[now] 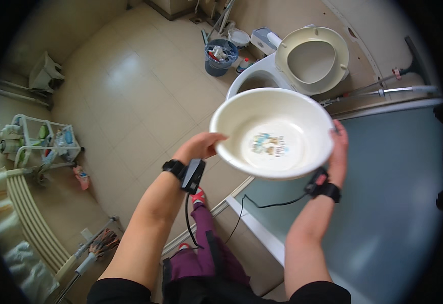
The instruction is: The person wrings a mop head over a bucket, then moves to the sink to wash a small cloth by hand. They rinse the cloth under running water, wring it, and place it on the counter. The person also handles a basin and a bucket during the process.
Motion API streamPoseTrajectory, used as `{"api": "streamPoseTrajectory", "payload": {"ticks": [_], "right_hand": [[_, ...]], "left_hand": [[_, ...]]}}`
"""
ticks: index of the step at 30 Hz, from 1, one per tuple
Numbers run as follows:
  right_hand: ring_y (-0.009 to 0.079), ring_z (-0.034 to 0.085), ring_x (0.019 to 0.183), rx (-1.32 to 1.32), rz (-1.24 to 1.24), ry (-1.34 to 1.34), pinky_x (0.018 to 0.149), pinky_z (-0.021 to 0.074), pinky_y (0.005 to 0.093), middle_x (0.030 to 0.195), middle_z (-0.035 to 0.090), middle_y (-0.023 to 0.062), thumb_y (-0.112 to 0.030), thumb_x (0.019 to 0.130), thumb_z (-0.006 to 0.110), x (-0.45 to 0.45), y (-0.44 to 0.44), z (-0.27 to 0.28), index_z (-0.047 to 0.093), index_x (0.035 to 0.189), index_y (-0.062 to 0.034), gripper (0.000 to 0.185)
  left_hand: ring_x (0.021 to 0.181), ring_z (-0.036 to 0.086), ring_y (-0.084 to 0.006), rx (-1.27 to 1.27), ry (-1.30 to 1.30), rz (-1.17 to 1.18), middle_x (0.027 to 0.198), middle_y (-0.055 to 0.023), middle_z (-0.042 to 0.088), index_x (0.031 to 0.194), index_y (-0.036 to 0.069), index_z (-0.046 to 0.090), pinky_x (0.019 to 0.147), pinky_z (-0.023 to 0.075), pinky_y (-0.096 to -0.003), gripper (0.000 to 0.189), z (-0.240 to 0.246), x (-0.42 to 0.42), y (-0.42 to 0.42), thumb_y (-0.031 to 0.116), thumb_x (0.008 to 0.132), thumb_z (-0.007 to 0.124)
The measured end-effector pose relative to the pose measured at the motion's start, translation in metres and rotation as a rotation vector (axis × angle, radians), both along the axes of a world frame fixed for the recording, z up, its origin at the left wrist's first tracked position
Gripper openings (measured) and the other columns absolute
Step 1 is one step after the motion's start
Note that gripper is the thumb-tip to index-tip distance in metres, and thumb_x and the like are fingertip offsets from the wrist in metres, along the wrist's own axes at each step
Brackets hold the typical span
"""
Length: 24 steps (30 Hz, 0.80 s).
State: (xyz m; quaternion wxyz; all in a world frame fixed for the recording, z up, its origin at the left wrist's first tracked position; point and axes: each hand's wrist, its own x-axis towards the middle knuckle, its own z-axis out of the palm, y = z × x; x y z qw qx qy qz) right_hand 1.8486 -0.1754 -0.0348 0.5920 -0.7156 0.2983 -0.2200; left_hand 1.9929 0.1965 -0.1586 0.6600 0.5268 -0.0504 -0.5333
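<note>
Between my two hands I hold a white plastic washbasin with a printed picture and writing on its inner bottom. My left hand grips the rim at its left side, thumb over the edge. On the opposite side my right hand clasps the rim and outer wall, with most fingers hidden behind it. The inside faces me and holds nothing that I can see. Behind the basin's far edge stands a toilet, its lid and seat raised; the basin covers part of the bowl.
A frosted door panel is at the right. Beyond the toilet are a lined waste bin, a bottle with a red cap and a squeegee. To the left stand a white rack, a radiator and a mop.
</note>
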Motion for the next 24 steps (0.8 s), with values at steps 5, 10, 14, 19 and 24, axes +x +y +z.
{"api": "streamPoseTrajectory", "payload": {"ticks": [5, 10, 14, 19, 24], "right_hand": [[0.0285, 0.048, 0.114, -0.400, 0.219, 0.399, 0.099, 0.0372, 0.0362, 0.127, 0.048, 0.0170, -0.016, 0.073, 0.074, -0.052, 0.204, -0.074, 0.044, 0.127, -0.0008, 0.063], [0.0283, 0.053, 0.104, -0.157, 0.995, 0.249, 0.094, 0.0403, 0.0351, 0.115, 0.057, 0.0148, -0.020, 0.079, 0.066, -0.208, 0.344, 0.002, 0.042, 0.133, -0.0088, 0.061], [0.0291, 0.055, 0.106, -0.049, 1.067, 0.399, 0.089, 0.0439, 0.0380, 0.110, 0.059, 0.0148, -0.028, 0.081, 0.065, -0.360, 0.363, 0.066, 0.045, 0.132, -0.0112, 0.057], [0.0335, 0.054, 0.104, -0.517, 0.683, 0.873, 0.088, 0.0444, 0.0400, 0.110, 0.058, 0.0174, -0.035, 0.080, 0.064, -0.536, 0.352, 0.105, 0.050, 0.125, -0.0109, 0.053], [0.0328, 0.055, 0.103, -0.350, 0.249, 0.899, 0.087, 0.0446, 0.0389, 0.111, 0.057, 0.0168, -0.037, 0.080, 0.064, -0.686, 0.331, 0.131, 0.051, 0.124, -0.0112, 0.053]], "left_hand": [[0.051, 0.046, -0.0108, 0.301, 0.168, 0.375, 0.063, -0.0003, 0.047, 0.082, 0.004, 0.057, 0.048, 0.0414, -0.0260, 0.011, 0.018, -0.116, 0.198, 0.014, 0.080, 0.058], [0.070, 0.060, -0.0250, 0.527, 0.015, 1.003, 0.089, -0.0122, 0.057, 0.105, -0.003, 0.050, 0.058, 0.0542, -0.0358, 0.034, 0.033, -0.287, 0.343, 0.005, 0.072, 0.055], [0.069, 0.061, -0.0259, 0.713, 0.090, 1.109, 0.090, -0.0134, 0.058, 0.101, -0.004, 0.052, 0.059, 0.0546, -0.0373, 0.029, 0.044, -0.377, 0.432, 0.005, 0.073, 0.055], [0.073, 0.063, -0.0330, 0.425, 0.259, 0.884, 0.097, -0.0180, 0.060, 0.105, -0.006, 0.048, 0.054, 0.0532, -0.0516, 0.032, 0.041, -0.467, 0.488, 0.011, 0.078, 0.047], [0.071, 0.064, -0.0225, 0.550, 0.347, 0.659, 0.078, -0.0070, 0.063, 0.082, 0.004, 0.056, 0.064, 0.0556, -0.0326, 0.011, 0.043, -0.520, 0.461, 0.012, 0.076, 0.051]]}}
